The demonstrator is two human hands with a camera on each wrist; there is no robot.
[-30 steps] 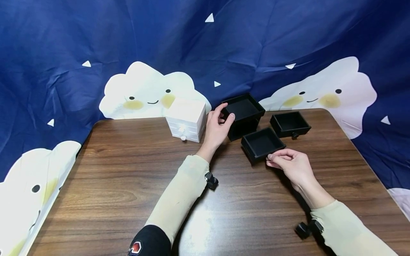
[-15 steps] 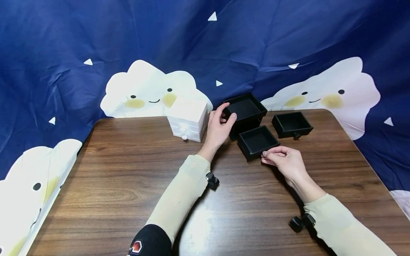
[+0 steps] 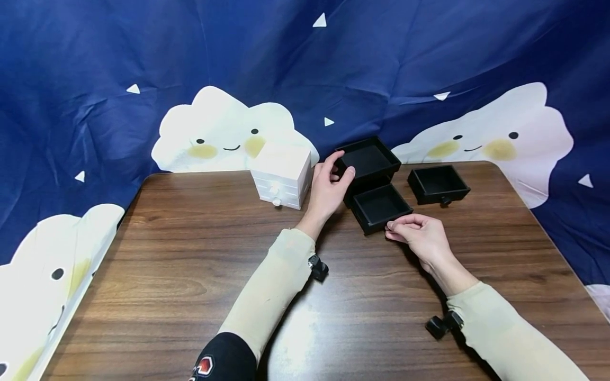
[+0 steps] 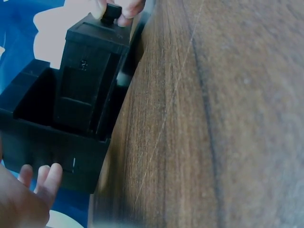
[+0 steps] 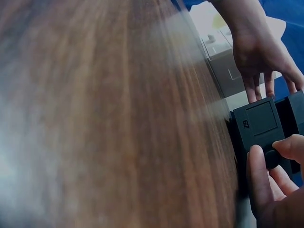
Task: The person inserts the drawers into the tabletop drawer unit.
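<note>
A small black cabinet with a recessed top stands at the back of the table. My left hand rests at its left side, several fingertips touching the side wall and the thumb near the front edge. A black drawer reaches from the cabinet's lower front opening, its back end inside. My right hand pinches its round knob between thumb and fingers. Beside it in the left wrist view, another slot in the cabinet gapes. A second black drawer with a knob lies at the right.
A white cabinet with small round knobs stands left of the left hand. Behind the wooden table hangs a blue cloth with white cloud shapes. Each wrist wears a small black camera.
My right hand has moved the drawer left and back, up to the cabinet and into its lower opening. The left hand has kept its place against the cabinet.
</note>
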